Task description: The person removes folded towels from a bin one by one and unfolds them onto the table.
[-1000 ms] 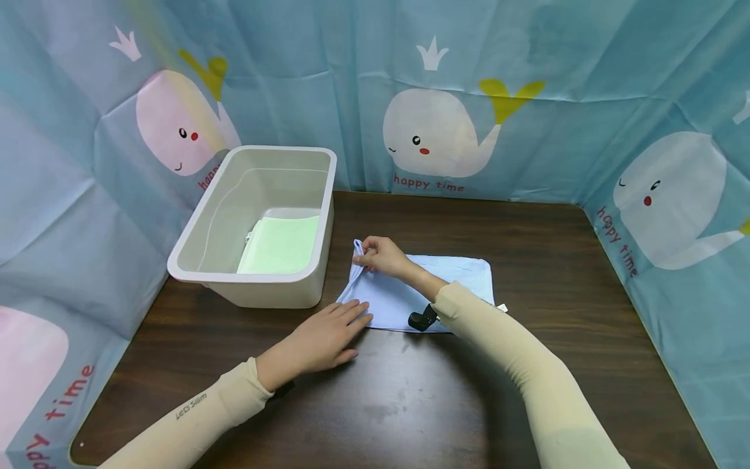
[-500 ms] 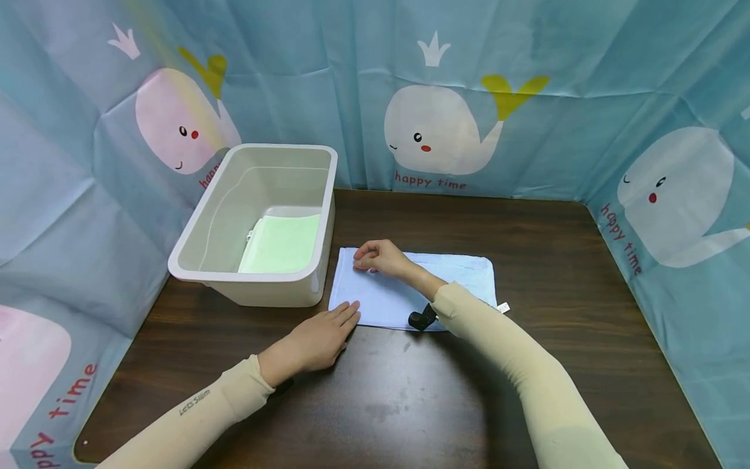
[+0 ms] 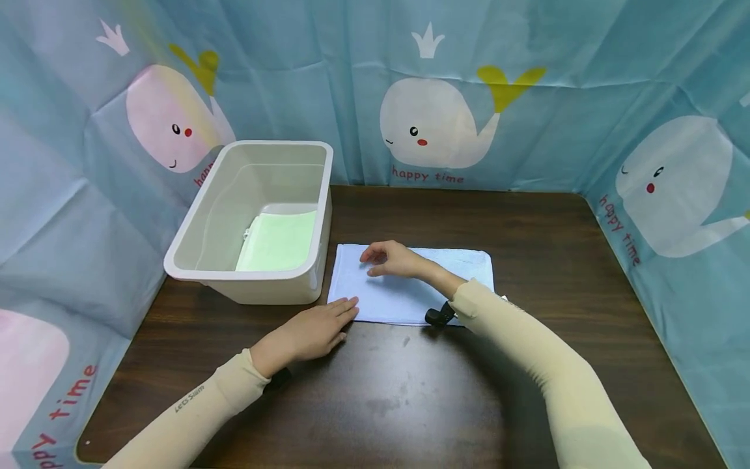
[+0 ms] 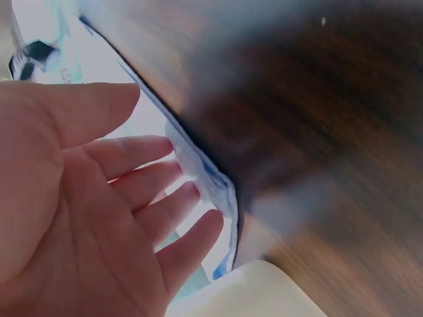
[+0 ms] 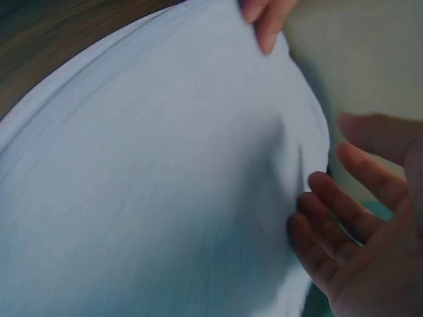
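A light blue cloth (image 3: 410, 286) lies flat on the dark wooden table (image 3: 410, 391). My left hand (image 3: 319, 326) lies flat on the table, its straight fingers touching the cloth's near left corner. My right hand (image 3: 391, 260) is over the far left part of the cloth with its fingers relaxed and nothing in them. In the left wrist view the left hand (image 4: 112, 198) shows an open palm beside the cloth's edge (image 4: 201, 165). The right wrist view is filled by the cloth (image 5: 165, 172), with the right hand's loose fingers (image 5: 344, 231) at the right.
A white plastic bin (image 3: 193, 267) stands just left of the cloth, with a folded green cloth (image 3: 278, 241) in it. Blue whale-print curtains (image 3: 527, 98) close off the table at the back and both sides. A black wrist strap (image 3: 438, 316) sits on my right forearm.
My right hand has let go of the raised far left corner, which now lies flat, and has opened and shifted slightly right. My left hand slid back to the cloth's near edge.
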The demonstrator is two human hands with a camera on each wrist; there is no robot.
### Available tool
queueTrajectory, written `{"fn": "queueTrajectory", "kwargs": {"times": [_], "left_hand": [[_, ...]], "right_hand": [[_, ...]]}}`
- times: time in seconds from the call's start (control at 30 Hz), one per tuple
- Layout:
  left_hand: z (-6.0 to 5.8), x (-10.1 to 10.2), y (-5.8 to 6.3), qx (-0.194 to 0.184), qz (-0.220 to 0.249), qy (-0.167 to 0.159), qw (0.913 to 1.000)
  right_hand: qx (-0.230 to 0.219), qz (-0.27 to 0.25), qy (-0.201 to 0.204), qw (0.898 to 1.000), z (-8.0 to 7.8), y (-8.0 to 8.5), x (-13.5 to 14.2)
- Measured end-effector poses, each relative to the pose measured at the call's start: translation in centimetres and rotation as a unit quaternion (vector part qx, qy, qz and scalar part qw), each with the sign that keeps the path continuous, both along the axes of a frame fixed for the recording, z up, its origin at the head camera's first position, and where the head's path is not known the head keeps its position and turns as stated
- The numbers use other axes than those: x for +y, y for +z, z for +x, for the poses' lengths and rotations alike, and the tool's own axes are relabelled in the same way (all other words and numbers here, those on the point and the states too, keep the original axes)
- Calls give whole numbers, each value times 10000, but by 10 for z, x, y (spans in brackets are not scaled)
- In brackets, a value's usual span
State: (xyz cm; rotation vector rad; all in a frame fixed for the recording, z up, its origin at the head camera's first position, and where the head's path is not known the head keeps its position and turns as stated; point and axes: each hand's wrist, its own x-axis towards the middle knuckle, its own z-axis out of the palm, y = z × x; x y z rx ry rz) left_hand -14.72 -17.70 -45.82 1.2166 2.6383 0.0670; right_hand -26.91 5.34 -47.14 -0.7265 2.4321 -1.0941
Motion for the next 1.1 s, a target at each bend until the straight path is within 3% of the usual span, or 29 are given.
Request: {"fn": "queueTrajectory", "kwargs": {"times": [0.13, 0.37, 0.73, 0.93, 1.1], "left_hand": [[-3, -1, 1, 78, 133, -41, 9999], [-3, -4, 2, 499, 69, -187, 9986], [-7, 6, -6, 1388, 166, -69, 9902], [-9, 10, -8, 1788, -24, 93, 9838], [-12, 13, -12, 2109, 119, 227, 9772]], "right_hand": [[738, 953, 442, 9917, 22, 8, 31], [1782, 2080, 604, 9599, 71, 14, 88], [2779, 2382, 170, 9305, 118, 8, 151], [3292, 2588, 315, 9076, 127, -2, 164], [3459, 2555, 380, 9020, 128, -8, 170]]}}
